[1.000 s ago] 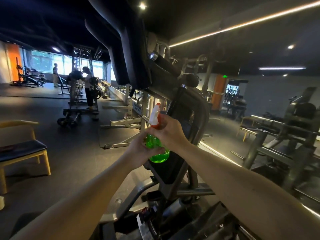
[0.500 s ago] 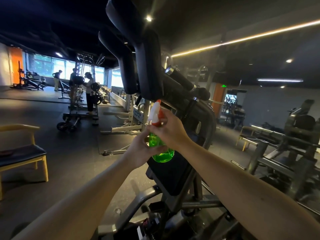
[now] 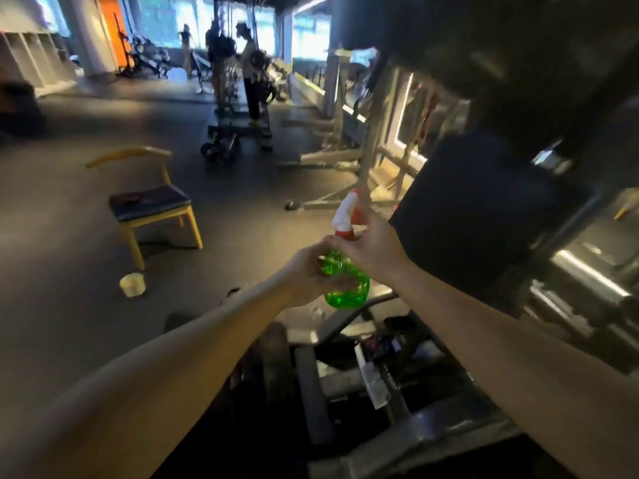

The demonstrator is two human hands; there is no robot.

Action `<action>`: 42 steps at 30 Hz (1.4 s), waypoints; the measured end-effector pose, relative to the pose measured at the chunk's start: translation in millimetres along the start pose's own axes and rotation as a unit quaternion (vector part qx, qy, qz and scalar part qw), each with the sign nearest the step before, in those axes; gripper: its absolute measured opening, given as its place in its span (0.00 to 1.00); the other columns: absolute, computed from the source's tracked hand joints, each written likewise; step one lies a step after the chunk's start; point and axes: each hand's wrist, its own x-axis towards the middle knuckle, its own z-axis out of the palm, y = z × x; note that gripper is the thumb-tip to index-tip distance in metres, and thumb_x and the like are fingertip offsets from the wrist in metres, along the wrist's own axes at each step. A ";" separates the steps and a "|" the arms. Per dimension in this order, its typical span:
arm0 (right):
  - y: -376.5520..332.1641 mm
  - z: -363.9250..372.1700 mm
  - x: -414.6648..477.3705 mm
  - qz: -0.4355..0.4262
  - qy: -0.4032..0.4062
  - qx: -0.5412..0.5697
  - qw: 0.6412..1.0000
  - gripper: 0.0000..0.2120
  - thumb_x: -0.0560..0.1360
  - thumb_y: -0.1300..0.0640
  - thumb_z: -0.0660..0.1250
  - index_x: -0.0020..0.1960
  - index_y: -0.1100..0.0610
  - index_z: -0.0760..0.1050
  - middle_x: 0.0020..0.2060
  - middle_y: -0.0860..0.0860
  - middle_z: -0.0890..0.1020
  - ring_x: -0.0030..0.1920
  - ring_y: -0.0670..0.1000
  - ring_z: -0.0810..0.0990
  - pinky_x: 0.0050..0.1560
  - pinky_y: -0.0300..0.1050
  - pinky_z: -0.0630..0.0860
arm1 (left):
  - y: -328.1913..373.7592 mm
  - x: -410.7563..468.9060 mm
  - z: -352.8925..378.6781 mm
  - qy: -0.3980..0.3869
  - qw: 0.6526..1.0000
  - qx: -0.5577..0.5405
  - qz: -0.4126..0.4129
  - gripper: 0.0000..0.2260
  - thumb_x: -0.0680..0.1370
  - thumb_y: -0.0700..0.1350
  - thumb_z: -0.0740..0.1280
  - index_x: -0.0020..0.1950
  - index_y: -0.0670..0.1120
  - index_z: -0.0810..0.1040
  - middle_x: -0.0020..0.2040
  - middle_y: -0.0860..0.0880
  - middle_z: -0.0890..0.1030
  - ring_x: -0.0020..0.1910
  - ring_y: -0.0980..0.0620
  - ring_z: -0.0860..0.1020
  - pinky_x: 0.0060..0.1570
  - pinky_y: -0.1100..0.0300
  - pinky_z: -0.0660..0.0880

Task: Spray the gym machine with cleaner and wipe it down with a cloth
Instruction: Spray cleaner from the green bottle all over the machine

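I gripped the bottle in both hands: left hand curled round the green body, right hand round the neck. The machine stood just right of them. No cloth in view. I judged spraying hardly begun and wiping all left.

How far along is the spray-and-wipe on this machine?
Done: nothing shows as finished. In hand: left hand and right hand both grip the translucent green spray bottle by the black padded gym machine. Left: spraying and wiping; no cloth is in view.
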 end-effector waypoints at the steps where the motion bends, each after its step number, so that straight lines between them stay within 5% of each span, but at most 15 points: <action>1: 12.7 16.3 5.2 0.014 -0.010 0.010 1.000 0.24 0.71 0.45 0.79 0.63 0.51 0.75 0.55 0.44 0.82 0.56 0.46 0.82 0.58 0.43 0.78 | -18.9 4.3 -4.7 -0.003 1.000 0.001 -0.022 0.26 0.71 0.46 0.82 0.63 0.60 0.74 0.59 0.55 0.80 0.60 0.55 0.80 0.56 0.62 0.80; 3: 33.6 46.8 13.2 0.032 -0.029 0.016 0.999 0.23 0.72 0.47 0.79 0.61 0.51 0.74 0.54 0.44 0.82 0.53 0.46 0.82 0.51 0.37 0.76 | -52.2 6.8 -13.1 -0.004 0.998 0.005 -0.055 0.27 0.68 0.49 0.83 0.62 0.62 0.76 0.60 0.54 0.82 0.62 0.54 0.80 0.64 0.49 0.79; 8: 65.1 111.0 27.7 0.088 -0.093 0.009 0.992 0.27 0.73 0.49 0.79 0.66 0.55 0.73 0.56 0.49 0.83 0.51 0.48 0.84 0.45 0.36 0.76 | -115.1 4.7 -36.1 -0.021 0.992 -0.005 -0.126 0.40 0.59 0.64 0.83 0.68 0.61 0.76 0.64 0.54 0.81 0.66 0.51 0.79 0.67 0.41 0.77; 14: 52.9 180.9 47.3 0.121 -0.101 0.001 0.987 0.28 0.74 0.47 0.78 0.67 0.58 0.72 0.56 0.47 0.81 0.51 0.45 0.84 0.46 0.33 0.77 | -158.2 0.3 -90.7 -0.050 0.990 -0.021 -0.128 0.27 0.70 0.45 0.82 0.61 0.63 0.74 0.63 0.54 0.80 0.63 0.55 0.78 0.60 0.58 0.77; 19: 20.5 244.0 55.7 0.155 -0.051 -0.043 0.986 0.28 0.74 0.48 0.78 0.68 0.56 0.72 0.54 0.45 0.78 0.47 0.41 0.80 0.38 0.25 0.71 | -209.5 -2.5 -155.0 -0.095 0.990 -0.005 -0.100 0.29 0.69 0.49 0.82 0.65 0.61 0.74 0.65 0.56 0.78 0.67 0.54 0.76 0.69 0.51 0.74; 23: -18.7 286.3 46.0 0.213 0.036 -0.032 0.976 0.28 0.72 0.46 0.79 0.66 0.54 0.75 0.56 0.47 0.83 0.53 0.44 0.83 0.50 0.36 0.77 | -224.4 -11.8 -205.3 -0.172 0.984 0.011 -0.045 0.29 0.70 0.48 0.82 0.67 0.53 0.75 0.58 0.58 0.79 0.57 0.62 0.77 0.61 0.62 0.77; 27: -76.0 291.5 33.6 0.251 0.122 -0.038 0.960 0.26 0.70 0.43 0.80 0.63 0.51 0.78 0.49 0.43 0.85 0.50 0.40 0.84 0.51 0.37 0.77 | -206.9 -13.7 -237.9 -0.221 0.975 0.015 0.017 0.28 0.70 0.45 0.83 0.68 0.49 0.77 0.53 0.57 0.82 0.48 0.68 0.80 0.47 0.74 0.75; 30: -117.7 263.7 26.6 0.272 0.172 -0.087 0.943 0.19 0.73 0.46 0.79 0.59 0.49 0.78 0.46 0.38 0.82 0.45 0.33 0.79 0.41 0.25 0.70 | -175.4 -5.2 -234.3 -0.252 0.965 0.004 0.069 0.27 0.69 0.42 0.83 0.65 0.53 0.78 0.52 0.56 0.82 0.48 0.67 0.80 0.51 0.64 0.76; 35: -167.8 212.2 14.6 0.269 0.238 -0.123 0.925 0.20 0.72 0.47 0.80 0.60 0.48 0.77 0.53 0.45 0.84 0.55 0.47 0.83 0.58 0.45 0.79 | -101.5 -6.3 -214.0 -0.278 0.951 0.010 0.138 0.31 0.66 0.56 0.82 0.65 0.58 0.73 0.55 0.57 0.82 0.54 0.59 0.81 0.57 0.56 0.78; 39: -191.8 170.6 -1.1 0.261 0.257 -0.126 0.922 0.19 0.73 0.49 0.79 0.59 0.46 0.76 0.50 0.40 0.81 0.52 0.40 0.81 0.54 0.38 0.75 | -52.8 -6.1 -191.4 -0.316 0.928 0.027 0.195 0.16 0.73 0.51 0.78 0.57 0.59 0.77 0.50 0.56 0.84 0.49 0.65 0.81 0.56 0.56 0.79; 42: -206.9 130.6 -5.5 0.245 0.275 -0.145 0.918 0.16 0.73 0.50 0.79 0.54 0.46 0.74 0.49 0.42 0.82 0.50 0.40 0.81 0.49 0.36 0.75 | -18.6 -0.9 -174.1 -0.301 0.932 0.031 0.202 0.23 0.67 0.63 0.78 0.59 0.60 0.78 0.51 0.58 0.85 0.50 0.61 0.83 0.57 0.51 0.81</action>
